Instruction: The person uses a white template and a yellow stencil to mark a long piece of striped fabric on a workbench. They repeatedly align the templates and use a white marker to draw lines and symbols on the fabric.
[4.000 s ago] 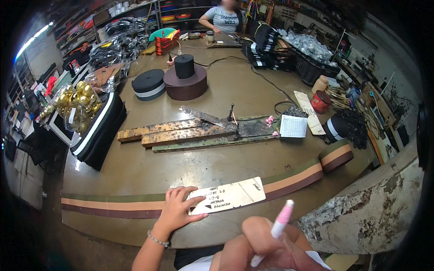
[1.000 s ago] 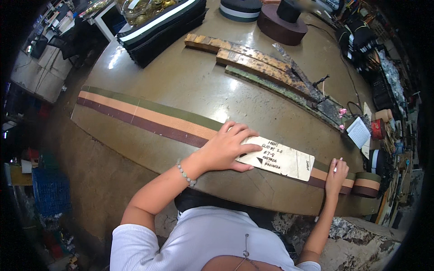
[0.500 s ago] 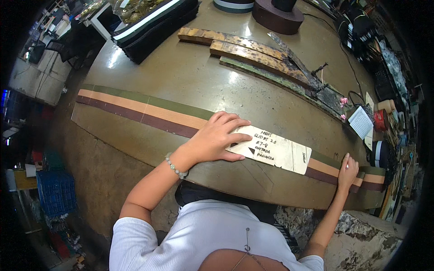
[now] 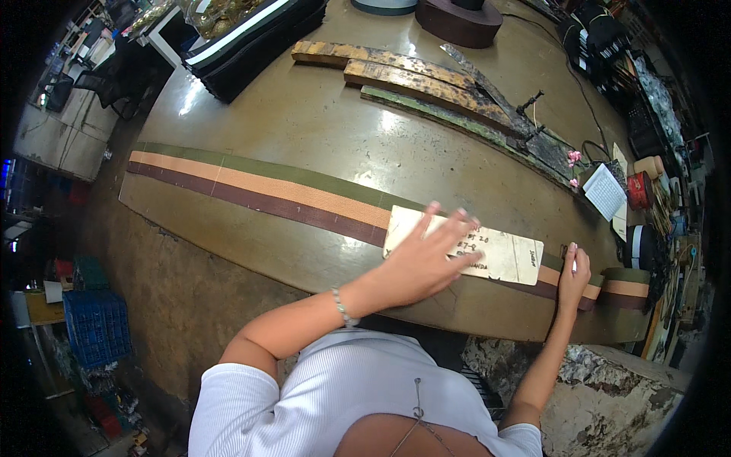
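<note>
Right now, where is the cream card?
In the head view, the cream card lies right of centre on the striped strap, beneath the left hand.

We see a white top (image 4: 358, 381) with fine vertical ribbing, a low rounded neckline and short sleeves, the left sleeve (image 4: 232, 407) and the right sleeve (image 4: 521, 439) both ending above the elbow. A thin silvery necklace (image 4: 418, 412) makes a Y on the chest, its two strands meeting at a little ring from which a slim straight drop hangs over the fabric. Behind the left hand (image 4: 428, 263) we notice a bracelet (image 4: 340, 305) of small round beads in pale greyish green, circling the wrist.
</note>
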